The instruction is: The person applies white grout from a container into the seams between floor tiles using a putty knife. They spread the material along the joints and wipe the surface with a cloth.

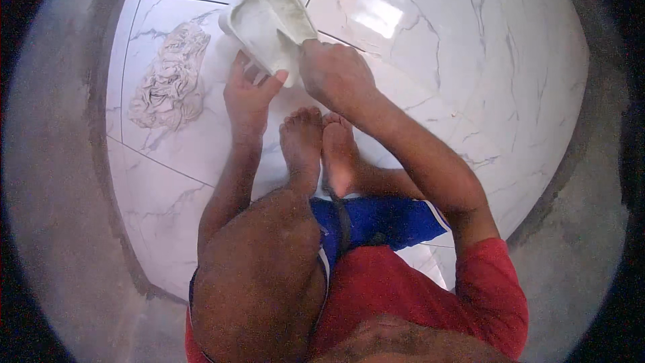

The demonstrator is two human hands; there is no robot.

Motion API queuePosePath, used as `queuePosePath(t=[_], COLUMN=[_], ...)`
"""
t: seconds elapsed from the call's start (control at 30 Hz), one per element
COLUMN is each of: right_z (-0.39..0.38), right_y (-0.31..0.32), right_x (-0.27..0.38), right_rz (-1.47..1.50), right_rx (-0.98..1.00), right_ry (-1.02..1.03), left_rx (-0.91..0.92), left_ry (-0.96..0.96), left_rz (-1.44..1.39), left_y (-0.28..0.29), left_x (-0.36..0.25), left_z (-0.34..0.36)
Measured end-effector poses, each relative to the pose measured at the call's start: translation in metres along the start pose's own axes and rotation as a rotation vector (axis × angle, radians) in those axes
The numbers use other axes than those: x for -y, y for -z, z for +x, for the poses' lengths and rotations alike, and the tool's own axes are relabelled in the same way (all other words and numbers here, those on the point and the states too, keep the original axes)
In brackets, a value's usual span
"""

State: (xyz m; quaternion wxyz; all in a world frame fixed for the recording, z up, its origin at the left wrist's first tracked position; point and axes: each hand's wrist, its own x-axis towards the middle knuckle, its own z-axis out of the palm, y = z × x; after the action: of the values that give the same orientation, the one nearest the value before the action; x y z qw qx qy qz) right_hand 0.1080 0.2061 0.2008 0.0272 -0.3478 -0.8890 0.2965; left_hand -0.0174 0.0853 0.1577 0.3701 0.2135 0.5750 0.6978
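A white, open-topped plastic container (295, 15) is tilted in front of my feet, its inner walls smeared with whitish paste or powder. My left hand (247, 102) grips its near edge, thumb on the rim and fingers spread beneath and along the side. At the container's right side, my right hand (338, 75) is closed around a small tool with a grey pointed blade (287, 43). That blade reaches inside, against the container's inner wall; the fist hides the handle, so I cannot tell the tool's exact kind.
A crumpled off-white cloth (171, 81) lies on the floor left of the container. White marbled tiles (430, 107) with dark joints surround my bare feet (302, 136). Rough grey cement (57, 161) borders the tiles at left and right.
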Motion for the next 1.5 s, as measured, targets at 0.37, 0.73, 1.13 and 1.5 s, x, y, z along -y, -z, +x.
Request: queuePosePath(t=[0.37,0.73,1.13,1.5], right_z=[-0.01,-0.028,0.027,0.019], right_y=[-0.021,-0.036,-0.04,-0.066], right_x=[-0.007,-0.066,-0.117,-0.112], right_rz=[0.79,1.889,0.425,-0.291], right_rx=[0.119,0.529,-0.133,-0.136], right_ry=[-0.283,-0.723,0.036,0.3], left_rx=[-0.072,0.02,-0.235,-0.284], left_ry=[-0.15,-0.115,-0.038,-0.06], left_rz=[0.262,0.244,0.112,0.034], left_y=[0.005,0.021,0.052,0.052], left_x=[0.017,0.045,0.038,0.028], left_z=[-0.018,-0.03,-0.009,-0.014])
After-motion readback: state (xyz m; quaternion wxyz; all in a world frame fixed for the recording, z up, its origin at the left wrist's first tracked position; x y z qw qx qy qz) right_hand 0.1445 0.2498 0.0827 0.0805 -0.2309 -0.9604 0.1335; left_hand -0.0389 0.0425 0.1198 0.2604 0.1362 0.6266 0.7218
